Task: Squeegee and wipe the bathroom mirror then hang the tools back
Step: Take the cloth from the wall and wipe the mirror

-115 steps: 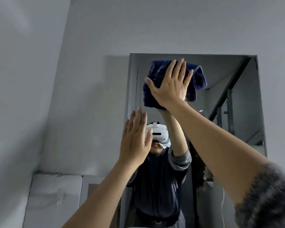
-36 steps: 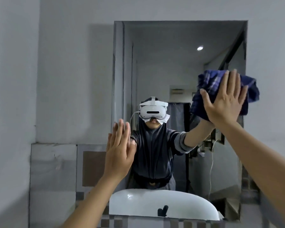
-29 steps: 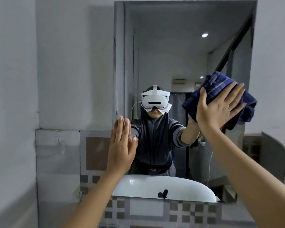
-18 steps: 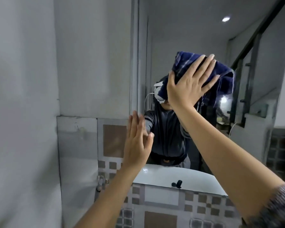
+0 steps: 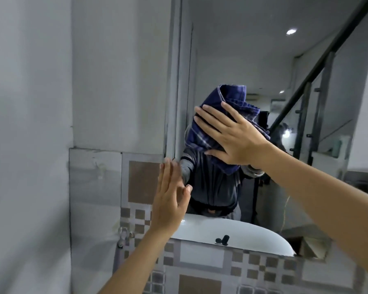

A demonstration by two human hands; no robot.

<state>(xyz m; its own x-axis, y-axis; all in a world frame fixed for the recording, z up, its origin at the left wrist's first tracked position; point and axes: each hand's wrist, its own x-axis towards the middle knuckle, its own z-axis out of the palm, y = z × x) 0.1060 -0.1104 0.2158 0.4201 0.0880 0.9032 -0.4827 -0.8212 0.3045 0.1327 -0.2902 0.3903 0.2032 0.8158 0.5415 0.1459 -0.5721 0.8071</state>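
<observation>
The wall mirror (image 5: 253,60) fills the middle and right of the view. My right hand (image 5: 232,134) presses a dark blue checked cloth (image 5: 221,111) flat against the glass near the mirror's left side, fingers spread and pointing left. My left hand (image 5: 170,198) is flat and open, with its fingertips at the mirror's lower left edge, and holds nothing. No squeegee is in view.
A white sink rim and a black tap (image 5: 222,239) show reflected along the mirror's bottom. Checked grey and brown tiles (image 5: 200,272) run below the mirror. A plain grey wall (image 5: 30,124) stands close on the left, with a small hook (image 5: 100,168) on its tiled part.
My right hand has swept the cloth from the mirror's right side to its left side and slightly lower. The view has turned right and closer. My left hand stays on the lower left edge.
</observation>
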